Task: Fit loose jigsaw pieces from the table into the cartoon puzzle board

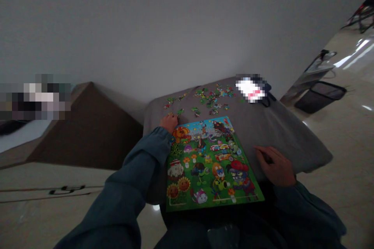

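Note:
A colourful cartoon jigsaw board [210,163] lies on a grey cushioned stool [277,124] in front of me. Several loose puzzle pieces [209,99] are scattered on the stool beyond the board. My left hand [168,123] reaches past the board's far left corner, fingers curled down at a loose green piece [175,115]; whether it grips the piece is hidden. My right hand [274,165] rests on the stool just right of the board, fingers bent and together, with nothing visible in them.
A dark object [267,95] lies at the stool's far right corner. A black mesh bin [320,95] stands on the shiny floor to the right. A brown sofa [84,132] sits to the left, a white wall behind.

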Action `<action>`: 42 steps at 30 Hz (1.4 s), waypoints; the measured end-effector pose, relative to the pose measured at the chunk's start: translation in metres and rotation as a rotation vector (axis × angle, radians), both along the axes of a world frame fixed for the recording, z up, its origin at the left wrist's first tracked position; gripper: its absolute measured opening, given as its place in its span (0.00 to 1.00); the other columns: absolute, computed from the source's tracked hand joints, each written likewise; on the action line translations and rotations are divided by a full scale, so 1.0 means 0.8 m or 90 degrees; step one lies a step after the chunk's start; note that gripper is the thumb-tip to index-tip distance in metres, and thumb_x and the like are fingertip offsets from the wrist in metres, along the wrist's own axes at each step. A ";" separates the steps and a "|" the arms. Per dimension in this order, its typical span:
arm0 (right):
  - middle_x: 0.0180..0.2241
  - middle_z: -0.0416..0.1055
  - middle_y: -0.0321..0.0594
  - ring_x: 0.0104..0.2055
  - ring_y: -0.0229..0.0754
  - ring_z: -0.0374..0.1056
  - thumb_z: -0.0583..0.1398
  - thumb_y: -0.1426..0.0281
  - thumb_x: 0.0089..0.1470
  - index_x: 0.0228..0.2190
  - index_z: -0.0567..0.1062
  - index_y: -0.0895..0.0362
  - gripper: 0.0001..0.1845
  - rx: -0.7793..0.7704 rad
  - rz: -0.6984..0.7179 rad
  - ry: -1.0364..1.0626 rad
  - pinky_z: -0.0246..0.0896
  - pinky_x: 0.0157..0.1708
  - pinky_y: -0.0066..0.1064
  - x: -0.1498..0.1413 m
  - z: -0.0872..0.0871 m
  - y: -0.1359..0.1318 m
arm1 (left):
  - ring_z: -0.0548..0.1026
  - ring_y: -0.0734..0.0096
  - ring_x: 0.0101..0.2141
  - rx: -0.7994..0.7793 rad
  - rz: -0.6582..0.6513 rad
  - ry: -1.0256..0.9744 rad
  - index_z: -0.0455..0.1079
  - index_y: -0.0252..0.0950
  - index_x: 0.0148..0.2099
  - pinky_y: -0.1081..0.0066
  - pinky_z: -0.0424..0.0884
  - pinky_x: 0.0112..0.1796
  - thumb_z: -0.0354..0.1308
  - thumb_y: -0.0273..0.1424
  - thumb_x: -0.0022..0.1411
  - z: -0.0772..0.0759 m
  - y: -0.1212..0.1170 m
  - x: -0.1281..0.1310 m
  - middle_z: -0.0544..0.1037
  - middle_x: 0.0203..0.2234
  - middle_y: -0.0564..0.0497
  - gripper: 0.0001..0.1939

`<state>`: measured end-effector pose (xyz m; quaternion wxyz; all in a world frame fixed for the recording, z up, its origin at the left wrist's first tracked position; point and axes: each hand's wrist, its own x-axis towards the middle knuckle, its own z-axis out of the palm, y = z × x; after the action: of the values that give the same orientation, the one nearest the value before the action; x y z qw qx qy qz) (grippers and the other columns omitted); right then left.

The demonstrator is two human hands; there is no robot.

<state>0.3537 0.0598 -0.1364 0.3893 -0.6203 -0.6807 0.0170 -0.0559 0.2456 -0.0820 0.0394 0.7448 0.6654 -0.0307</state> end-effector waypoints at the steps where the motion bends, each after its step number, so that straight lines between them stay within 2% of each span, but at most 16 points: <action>1: 0.31 0.77 0.41 0.30 0.42 0.72 0.56 0.62 0.63 0.38 0.81 0.55 0.16 0.007 0.003 0.000 0.68 0.33 0.33 0.000 0.000 0.000 | 0.74 0.60 0.48 -0.003 -0.003 0.008 0.68 0.35 0.57 0.55 0.75 0.47 0.58 0.38 0.68 0.001 0.001 0.001 0.72 0.53 0.43 0.19; 8: 0.30 0.77 0.41 0.29 0.41 0.72 0.56 0.64 0.62 0.37 0.81 0.55 0.14 0.023 0.005 -0.001 0.68 0.33 0.33 -0.003 0.004 -0.003 | 0.74 0.61 0.48 0.009 -0.063 -0.002 0.68 0.35 0.57 0.55 0.75 0.47 0.58 0.38 0.68 0.011 0.000 -0.016 0.72 0.52 0.43 0.19; 12: 0.30 0.77 0.40 0.30 0.42 0.73 0.57 0.65 0.62 0.36 0.81 0.55 0.13 0.031 0.010 0.006 0.69 0.34 0.33 0.000 0.002 0.001 | 0.76 0.59 0.50 0.046 -0.122 -0.051 0.71 0.37 0.55 0.55 0.74 0.51 0.54 0.32 0.70 0.020 -0.024 -0.022 0.75 0.53 0.43 0.14; 15: 0.30 0.77 0.41 0.30 0.43 0.72 0.57 0.63 0.61 0.35 0.81 0.55 0.13 0.026 0.010 0.055 0.69 0.35 0.36 0.002 0.015 -0.002 | 0.76 0.59 0.53 0.092 -0.179 -0.106 0.73 0.38 0.56 0.57 0.74 0.54 0.48 0.28 0.71 0.032 -0.071 -0.016 0.77 0.54 0.44 0.17; 18: 0.30 0.76 0.41 0.30 0.44 0.72 0.59 0.59 0.60 0.37 0.80 0.52 0.13 -0.043 0.024 0.174 0.70 0.33 0.36 -0.019 0.053 -0.025 | 0.76 0.65 0.53 0.122 -0.266 -0.160 0.71 0.42 0.59 0.64 0.73 0.56 0.47 0.33 0.73 0.045 -0.143 0.006 0.76 0.56 0.49 0.18; 19: 0.32 0.77 0.42 0.31 0.44 0.73 0.59 0.59 0.60 0.40 0.80 0.52 0.13 -0.097 0.055 0.247 0.70 0.33 0.35 -0.033 0.068 -0.036 | 0.76 0.69 0.53 0.137 -0.321 -0.187 0.70 0.45 0.60 0.68 0.74 0.55 0.47 0.33 0.73 0.048 -0.169 0.017 0.76 0.56 0.52 0.18; 21: 0.37 0.78 0.41 0.35 0.44 0.75 0.57 0.58 0.63 0.53 0.73 0.50 0.20 -0.236 0.177 0.444 0.73 0.33 0.33 -0.069 0.095 -0.058 | 0.75 0.69 0.54 0.223 -0.480 -0.278 0.62 0.45 0.66 0.69 0.74 0.53 0.45 0.28 0.73 0.053 -0.217 0.044 0.75 0.58 0.49 0.23; 22: 0.38 0.77 0.41 0.34 0.43 0.75 0.56 0.57 0.64 0.58 0.68 0.49 0.24 -0.301 0.253 0.531 0.73 0.30 0.32 -0.089 0.104 -0.066 | 0.76 0.69 0.54 0.257 -0.531 -0.308 0.58 0.43 0.69 0.70 0.75 0.52 0.44 0.27 0.73 0.055 -0.237 0.059 0.75 0.57 0.47 0.25; 24: 0.39 0.77 0.42 0.31 0.42 0.74 0.56 0.55 0.63 0.58 0.68 0.49 0.25 -0.404 0.348 0.653 0.73 0.27 0.32 -0.124 0.114 -0.077 | 0.78 0.69 0.50 0.299 -0.608 -0.355 0.54 0.39 0.71 0.72 0.77 0.48 0.44 0.28 0.73 0.056 -0.264 0.087 0.78 0.53 0.43 0.26; 28: 0.33 0.75 0.39 0.28 0.38 0.71 0.62 0.53 0.58 0.46 0.77 0.53 0.20 -0.501 0.369 0.782 0.73 0.28 0.30 -0.161 0.102 -0.075 | 0.80 0.67 0.45 0.327 -0.588 -0.404 0.57 0.37 0.69 0.70 0.77 0.47 0.47 0.27 0.73 0.050 -0.282 0.110 0.82 0.46 0.44 0.24; 31: 0.34 0.75 0.37 0.30 0.36 0.71 0.68 0.54 0.52 0.44 0.78 0.54 0.22 -0.543 0.386 0.853 0.73 0.30 0.29 -0.164 0.090 -0.070 | 0.78 0.68 0.49 0.319 -0.570 -0.434 0.64 0.38 0.65 0.70 0.76 0.49 0.48 0.27 0.73 0.044 -0.283 0.103 0.81 0.49 0.44 0.21; 35: 0.35 0.77 0.37 0.32 0.35 0.72 0.71 0.56 0.48 0.41 0.80 0.55 0.21 -0.551 0.368 0.918 0.73 0.32 0.27 -0.166 0.088 -0.067 | 0.77 0.68 0.52 0.278 -0.533 -0.477 0.71 0.37 0.59 0.70 0.75 0.50 0.49 0.24 0.72 0.039 -0.288 0.090 0.79 0.51 0.44 0.17; 38: 0.32 0.78 0.36 0.30 0.34 0.72 0.72 0.57 0.46 0.38 0.81 0.56 0.20 -0.553 0.350 0.947 0.73 0.29 0.26 -0.171 0.091 -0.066 | 0.79 0.69 0.50 0.295 -0.475 -0.520 0.71 0.38 0.58 0.71 0.77 0.49 0.52 0.22 0.70 0.037 -0.292 0.091 0.80 0.50 0.45 0.18; 42: 0.28 0.77 0.36 0.28 0.34 0.71 0.72 0.58 0.47 0.38 0.82 0.57 0.20 -0.568 0.371 0.959 0.73 0.28 0.26 -0.174 0.092 -0.065 | 0.82 0.72 0.42 0.311 -0.357 -0.525 0.72 0.40 0.57 0.75 0.79 0.44 0.56 0.24 0.68 0.034 -0.295 0.098 0.83 0.44 0.50 0.17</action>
<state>0.2144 0.0074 -0.0627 0.4345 -0.3420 -0.3071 0.7746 0.0229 0.0096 -0.0549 0.1134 0.8312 0.3585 0.4094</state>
